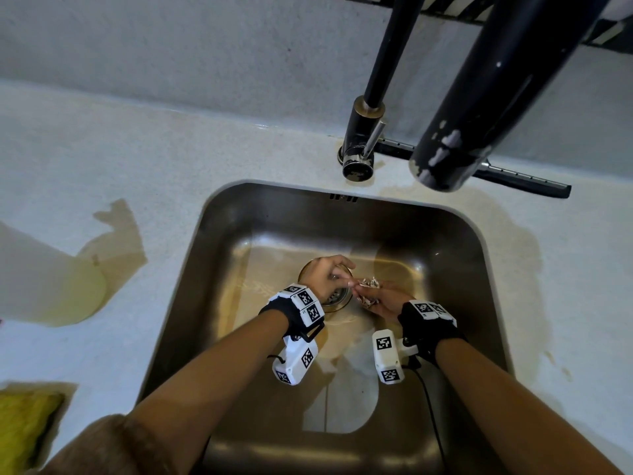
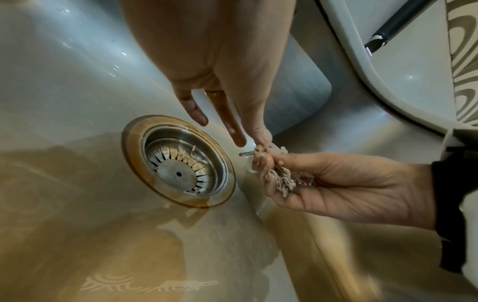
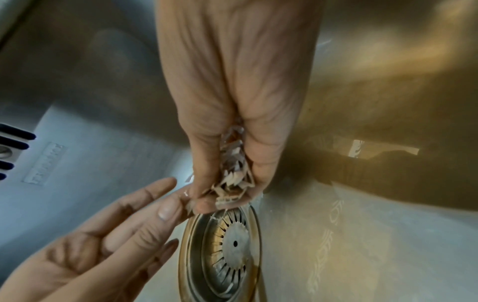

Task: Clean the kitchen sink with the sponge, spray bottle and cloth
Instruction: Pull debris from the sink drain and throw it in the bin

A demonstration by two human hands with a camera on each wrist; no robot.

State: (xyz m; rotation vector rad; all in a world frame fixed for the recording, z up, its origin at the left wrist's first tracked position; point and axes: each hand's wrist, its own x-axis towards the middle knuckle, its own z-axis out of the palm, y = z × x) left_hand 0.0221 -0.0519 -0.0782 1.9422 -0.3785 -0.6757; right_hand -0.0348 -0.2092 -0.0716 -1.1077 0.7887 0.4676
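Observation:
The steel sink [image 1: 205, 234] holds both my hands over its round drain strainer [image 2: 181, 169]. My right hand [image 1: 383, 301] is cupped palm up just right of the drain, its fingers curled round a heap of pale wet scraps [image 2: 282, 179]. My left hand [image 1: 347, 282] reaches across from above the strainer, its thumb and forefinger pinching at the scraps [image 3: 232, 169] while the other fingers [image 2: 199, 114] point down. A few scraps still lie in the strainer [image 3: 232, 245]. A yellow sponge or cloth [image 1: 24, 430] lies on the counter at the near left.
A white bottle [image 1: 44, 286] sits on the counter at the left. The black tap [image 1: 363, 138] rises behind the sink, and its spout [image 1: 479, 114] hangs close to my head. A squeegee [image 1: 524, 176] lies at the back right. Brown stains ring the sink's rim.

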